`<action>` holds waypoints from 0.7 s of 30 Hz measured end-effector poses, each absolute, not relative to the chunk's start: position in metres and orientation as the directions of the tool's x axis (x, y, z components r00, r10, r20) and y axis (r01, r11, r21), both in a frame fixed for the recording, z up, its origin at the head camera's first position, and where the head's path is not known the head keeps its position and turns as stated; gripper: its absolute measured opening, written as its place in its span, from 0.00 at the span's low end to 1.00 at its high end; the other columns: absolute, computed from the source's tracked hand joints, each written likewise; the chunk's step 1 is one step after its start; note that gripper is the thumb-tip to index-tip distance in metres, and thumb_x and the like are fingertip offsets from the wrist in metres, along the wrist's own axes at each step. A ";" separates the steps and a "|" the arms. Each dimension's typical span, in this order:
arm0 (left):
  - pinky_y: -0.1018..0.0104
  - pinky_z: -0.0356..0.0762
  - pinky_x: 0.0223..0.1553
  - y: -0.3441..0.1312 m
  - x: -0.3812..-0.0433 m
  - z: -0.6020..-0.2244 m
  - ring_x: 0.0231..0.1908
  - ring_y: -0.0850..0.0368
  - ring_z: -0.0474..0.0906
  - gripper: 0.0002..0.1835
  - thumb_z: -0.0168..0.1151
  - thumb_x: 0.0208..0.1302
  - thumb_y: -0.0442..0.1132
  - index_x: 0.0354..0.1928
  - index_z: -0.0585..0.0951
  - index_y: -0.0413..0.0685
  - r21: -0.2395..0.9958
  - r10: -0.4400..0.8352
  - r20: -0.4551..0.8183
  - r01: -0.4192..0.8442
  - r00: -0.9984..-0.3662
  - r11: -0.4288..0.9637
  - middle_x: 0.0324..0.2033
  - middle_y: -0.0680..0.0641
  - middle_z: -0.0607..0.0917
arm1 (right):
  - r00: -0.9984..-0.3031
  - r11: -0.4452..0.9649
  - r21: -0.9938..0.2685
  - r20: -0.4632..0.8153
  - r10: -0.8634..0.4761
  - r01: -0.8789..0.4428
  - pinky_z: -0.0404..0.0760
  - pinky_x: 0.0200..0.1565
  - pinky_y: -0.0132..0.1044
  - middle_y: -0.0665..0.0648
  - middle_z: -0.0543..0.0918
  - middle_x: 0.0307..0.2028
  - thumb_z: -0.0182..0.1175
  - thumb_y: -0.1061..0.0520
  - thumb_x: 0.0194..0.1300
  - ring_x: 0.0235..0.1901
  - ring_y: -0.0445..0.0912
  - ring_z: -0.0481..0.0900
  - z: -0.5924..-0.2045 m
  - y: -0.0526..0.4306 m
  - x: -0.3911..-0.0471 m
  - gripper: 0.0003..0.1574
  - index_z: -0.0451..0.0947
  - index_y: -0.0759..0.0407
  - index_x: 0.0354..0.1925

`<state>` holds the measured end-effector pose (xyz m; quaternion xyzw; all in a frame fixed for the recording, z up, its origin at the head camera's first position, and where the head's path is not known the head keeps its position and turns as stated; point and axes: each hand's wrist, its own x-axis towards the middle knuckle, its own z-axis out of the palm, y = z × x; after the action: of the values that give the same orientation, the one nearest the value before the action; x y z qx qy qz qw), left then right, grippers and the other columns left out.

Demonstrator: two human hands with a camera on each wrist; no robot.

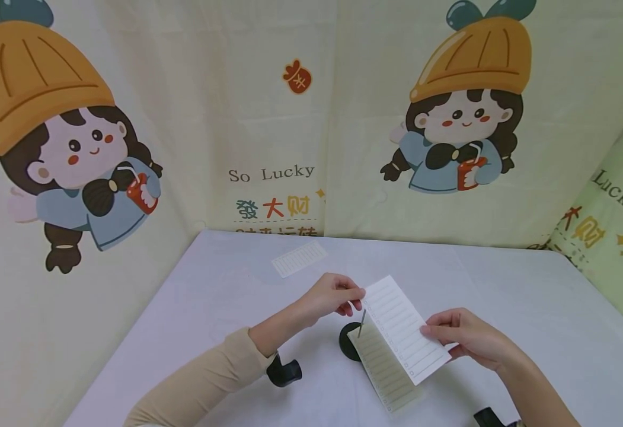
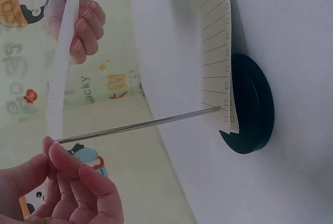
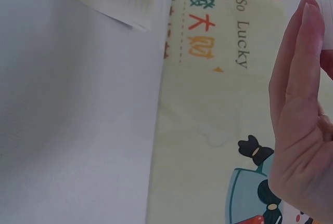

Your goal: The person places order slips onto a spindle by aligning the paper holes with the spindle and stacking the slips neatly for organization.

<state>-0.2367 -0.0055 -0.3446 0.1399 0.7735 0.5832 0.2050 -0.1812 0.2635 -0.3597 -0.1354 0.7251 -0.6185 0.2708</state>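
Observation:
A lined white paper slip [image 1: 404, 329] is held up in the air between both hands. My left hand [image 1: 335, 295] pinches its upper left corner, right at the top of a thin metal spike [image 2: 140, 124]. Whether the tip has pierced the slip cannot be made out. The right hand [image 1: 468, 337] grips the slip's right edge between thumb and fingers. The spike stands on a round black base [image 2: 257, 104]. Low on it are cream lined slips [image 2: 214, 52] with small checkboxes, more than one, with the rod through them near one end.
Farther back on the white table [image 1: 503, 284] lies another lined slip [image 1: 299, 259]. A printed cloth [image 1: 268, 118] with cartoon figures hangs behind the table. Black wrist devices [image 1: 284, 372] are worn on both arms.

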 end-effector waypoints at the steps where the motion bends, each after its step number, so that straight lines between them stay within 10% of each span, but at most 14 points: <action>1: 0.71 0.75 0.28 -0.005 -0.237 -0.345 0.20 0.59 0.73 0.09 0.59 0.61 0.40 0.34 0.80 0.39 0.958 0.455 -0.155 -0.022 -0.877 0.285 0.22 0.49 0.80 | -0.815 0.197 -0.971 -0.225 -0.534 0.139 0.80 0.29 0.38 0.53 0.85 0.31 0.52 0.59 0.66 0.30 0.44 0.82 -0.361 0.264 -0.181 0.10 0.80 0.60 0.36; 21: 0.71 0.75 0.27 -0.003 -0.238 -0.350 0.19 0.59 0.73 0.08 0.59 0.61 0.39 0.34 0.80 0.40 0.955 0.441 -0.158 -0.023 -0.883 0.296 0.21 0.49 0.80 | -0.813 0.211 -0.966 -0.243 -0.530 0.151 0.80 0.29 0.37 0.53 0.85 0.32 0.52 0.59 0.65 0.30 0.45 0.82 -0.373 0.265 -0.186 0.10 0.79 0.60 0.36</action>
<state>-0.2379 -0.0030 -0.3502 0.1343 0.7796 0.5779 0.2007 -0.1861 0.2648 -0.3734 -0.1302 0.7271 -0.6145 0.2769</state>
